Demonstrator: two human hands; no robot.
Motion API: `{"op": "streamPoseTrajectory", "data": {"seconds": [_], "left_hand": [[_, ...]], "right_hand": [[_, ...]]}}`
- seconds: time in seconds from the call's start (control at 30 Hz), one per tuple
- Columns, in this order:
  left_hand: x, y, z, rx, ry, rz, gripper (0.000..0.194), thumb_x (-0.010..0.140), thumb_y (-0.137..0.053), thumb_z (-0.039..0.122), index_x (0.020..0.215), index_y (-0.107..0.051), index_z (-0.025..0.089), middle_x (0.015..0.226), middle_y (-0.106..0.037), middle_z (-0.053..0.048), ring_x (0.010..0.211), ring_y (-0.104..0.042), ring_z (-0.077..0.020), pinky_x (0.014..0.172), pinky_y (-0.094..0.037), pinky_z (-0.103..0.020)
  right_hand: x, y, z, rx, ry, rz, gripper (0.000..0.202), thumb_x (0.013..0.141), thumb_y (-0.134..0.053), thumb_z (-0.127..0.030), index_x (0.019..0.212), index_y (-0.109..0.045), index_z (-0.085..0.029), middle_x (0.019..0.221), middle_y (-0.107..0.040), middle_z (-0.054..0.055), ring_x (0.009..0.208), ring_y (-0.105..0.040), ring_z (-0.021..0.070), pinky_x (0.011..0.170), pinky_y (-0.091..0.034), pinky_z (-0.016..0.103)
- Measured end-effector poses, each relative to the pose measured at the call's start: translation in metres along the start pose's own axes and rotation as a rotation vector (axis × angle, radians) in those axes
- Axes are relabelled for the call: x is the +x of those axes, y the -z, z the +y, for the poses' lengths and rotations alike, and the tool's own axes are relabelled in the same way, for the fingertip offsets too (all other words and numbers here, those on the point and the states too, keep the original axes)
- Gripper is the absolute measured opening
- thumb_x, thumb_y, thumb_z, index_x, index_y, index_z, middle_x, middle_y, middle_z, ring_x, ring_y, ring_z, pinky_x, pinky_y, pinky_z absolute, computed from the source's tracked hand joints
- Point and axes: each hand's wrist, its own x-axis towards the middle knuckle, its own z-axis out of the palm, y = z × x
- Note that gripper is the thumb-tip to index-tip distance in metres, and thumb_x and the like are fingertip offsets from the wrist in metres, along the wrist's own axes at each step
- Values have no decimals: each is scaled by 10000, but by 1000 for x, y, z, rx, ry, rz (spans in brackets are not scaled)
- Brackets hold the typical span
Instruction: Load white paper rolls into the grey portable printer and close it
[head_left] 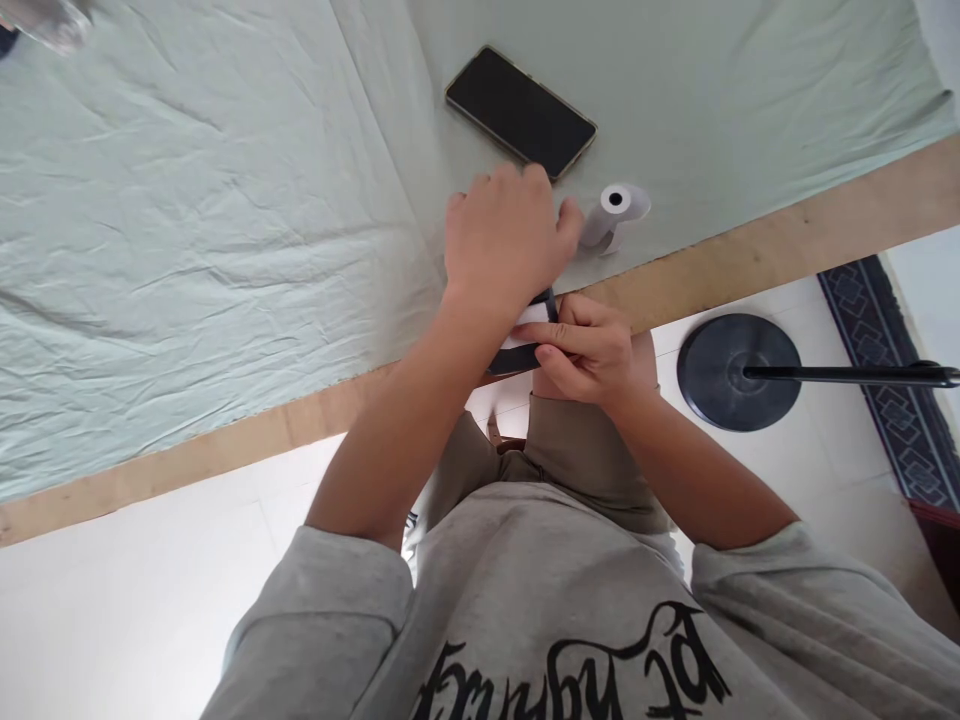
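My right hand [589, 350] grips the right end of a small black box-like device [517, 360] at the table's front edge. Its index finger lies across a white part [534, 316] set in the device, perhaps paper. Over the device's far side is my left hand [510, 230], back upward, with its fingers curled down and out of sight. Whatever those fingers hold is hidden. My left wrist covers much of the device. Just right of my left thumb, a white paper roll [600, 222] with a dark core stands on the cloth, its loose end curling outward.
A dark-screened phone [521, 110] lies beyond my left hand on the pale green tablecloth [225, 200]. Bare wood [750, 260] shows along the table's front edge. A round black stand base [739, 370] is on the floor at right, and a clear plastic object [56, 25] is far left.
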Motion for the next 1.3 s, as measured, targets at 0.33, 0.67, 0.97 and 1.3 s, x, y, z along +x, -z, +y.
{"op": "streamPoseTrajectory", "data": {"seconds": [0.33,0.67,0.97,1.3], "left_hand": [[-10,-4,3,81,-2,-131,320,802,-545,623,746,-687,341,754,-670,-100,755,-604,-356,769,-455,-598],[-6,-13,-5,-94,-65,-106,396,770,-647,609,515,-523,332,547,-563,-61,716,-613,-326,739,-499,-573],[-16,33,-37,-972,-58,270,150,998,-563,346,889,-605,252,745,-660,32,621,-624,-114,568,-474,-283],[-130,14,-77,-228,-88,161,660,999,-398,705,1391,-564,200,1411,-636,-155,1331,-591,-317,1080,-473,-492]], "right_hand": [[2,-1,1,-42,19,2,241,900,-578,-236,958,-813,-231,614,-371,-30,523,-358,85,463,-294,254],[2,1,0,-14,26,-1,217,883,-600,-201,966,-799,-217,620,-372,-36,524,-359,81,470,-281,251],[7,7,-2,67,-38,-55,231,923,-579,-252,933,-799,-181,600,-396,-28,510,-386,81,467,-300,245],[18,8,1,-198,-469,-21,252,1022,-480,-380,1135,-645,-226,686,-531,-4,603,-510,139,583,-455,308]]}}
